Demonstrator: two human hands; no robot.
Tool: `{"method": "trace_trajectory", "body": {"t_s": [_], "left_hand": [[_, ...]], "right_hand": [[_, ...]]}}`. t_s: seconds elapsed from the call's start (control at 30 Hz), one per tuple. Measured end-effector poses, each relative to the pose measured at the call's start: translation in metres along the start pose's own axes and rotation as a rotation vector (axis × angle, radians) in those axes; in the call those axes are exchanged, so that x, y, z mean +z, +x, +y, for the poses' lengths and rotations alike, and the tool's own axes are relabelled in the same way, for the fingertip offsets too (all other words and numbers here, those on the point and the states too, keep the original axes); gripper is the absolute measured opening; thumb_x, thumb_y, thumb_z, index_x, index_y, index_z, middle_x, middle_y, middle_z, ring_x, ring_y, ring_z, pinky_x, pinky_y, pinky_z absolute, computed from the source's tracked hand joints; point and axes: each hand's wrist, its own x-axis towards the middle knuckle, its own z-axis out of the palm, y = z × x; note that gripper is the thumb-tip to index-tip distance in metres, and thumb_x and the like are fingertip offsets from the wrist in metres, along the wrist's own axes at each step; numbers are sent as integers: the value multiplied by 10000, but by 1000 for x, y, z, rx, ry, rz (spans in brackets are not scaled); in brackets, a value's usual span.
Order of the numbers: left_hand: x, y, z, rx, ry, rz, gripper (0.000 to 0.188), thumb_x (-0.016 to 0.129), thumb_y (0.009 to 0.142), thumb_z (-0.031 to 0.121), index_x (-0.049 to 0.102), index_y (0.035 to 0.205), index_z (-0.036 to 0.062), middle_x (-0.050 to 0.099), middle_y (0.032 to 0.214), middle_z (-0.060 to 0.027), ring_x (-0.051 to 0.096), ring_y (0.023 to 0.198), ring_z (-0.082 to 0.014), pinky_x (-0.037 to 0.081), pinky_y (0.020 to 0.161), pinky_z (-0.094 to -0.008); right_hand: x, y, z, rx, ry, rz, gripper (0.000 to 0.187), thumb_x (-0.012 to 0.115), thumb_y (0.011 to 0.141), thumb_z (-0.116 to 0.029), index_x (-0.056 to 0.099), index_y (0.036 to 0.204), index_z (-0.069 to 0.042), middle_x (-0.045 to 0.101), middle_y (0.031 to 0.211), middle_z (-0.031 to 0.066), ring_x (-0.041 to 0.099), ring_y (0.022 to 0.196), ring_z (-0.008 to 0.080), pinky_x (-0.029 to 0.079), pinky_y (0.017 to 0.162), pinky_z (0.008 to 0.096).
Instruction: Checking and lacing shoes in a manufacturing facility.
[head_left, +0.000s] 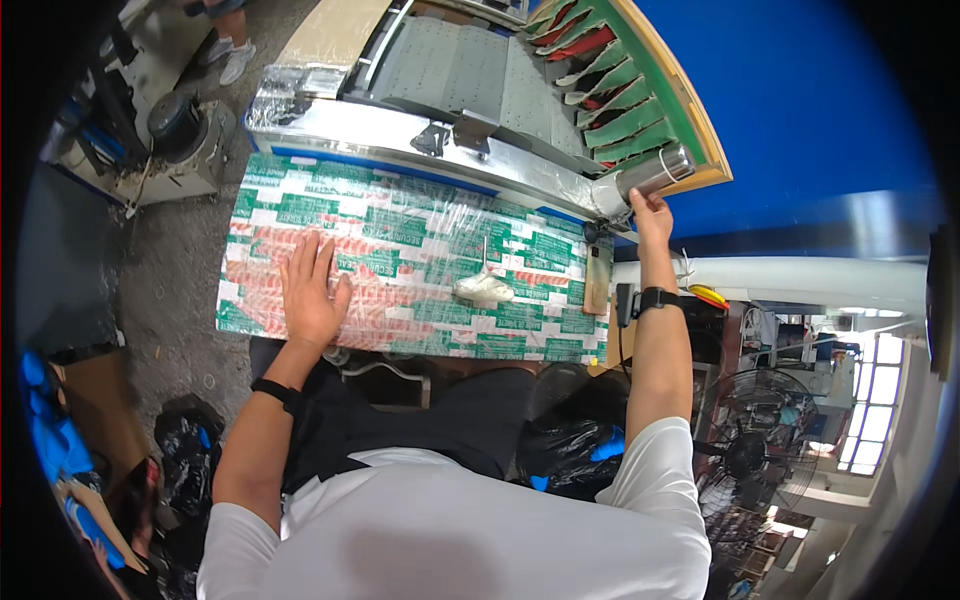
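My left hand (314, 298) lies flat with its fingers spread on a worktop (400, 335) covered in green, white and red printed tape under clear film. Out to the right, my right hand (651, 215) has its fingers curled at the lower edge of a shiny metal cylinder (655, 172), by a small dark fitting (613, 222). Whatever those fingers hold is too small or hidden to make out. Between my hands, a crumpled white bundle (484, 289) rests on the worktop, with a thin metal rod (486, 252) standing up by it.
Beyond the worktop runs a film-wrapped machine beam (380, 130) with a metal bracket (472, 132). Behind it are grey plates (450, 65) and a wood-framed row of green and red flaps (625, 105). A fan (748, 455) stands right; black bags (188, 455) lie left. Another person's legs (230, 35) show far left.
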Motion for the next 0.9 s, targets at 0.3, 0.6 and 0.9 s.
{"method": "trace_trajectory", "body": {"t_s": [0.3,0.6,0.9], "left_hand": [[-17,20,12,134,16,37,664,710,996,277,563,1610,71,452,1740,-231,380,1623,-456,202,1355,-657],[-19,14,30,122,-11,38,673,723,1002,300,568,1614,66,441,1749,-256,384,1632,-460,171,1360,-667],[-24,4,26,118,-52,25,649,718,1019,297,576,1617,92,438,1757,-242,361,1645,-458,166,1352,-676]], "right_hand": [[48,-161,26,-230,48,52,377,729,1030,-80,666,1394,-6,728,1307,153,699,1170,249,548,1074,382],[86,-334,-2,-468,-327,-241,770,811,974,-211,489,1654,-47,555,1552,253,485,1475,489,403,1232,585],[83,-342,8,-373,-307,-245,772,767,1003,-183,442,1697,-89,556,1579,230,470,1521,456,388,1274,583]]}}
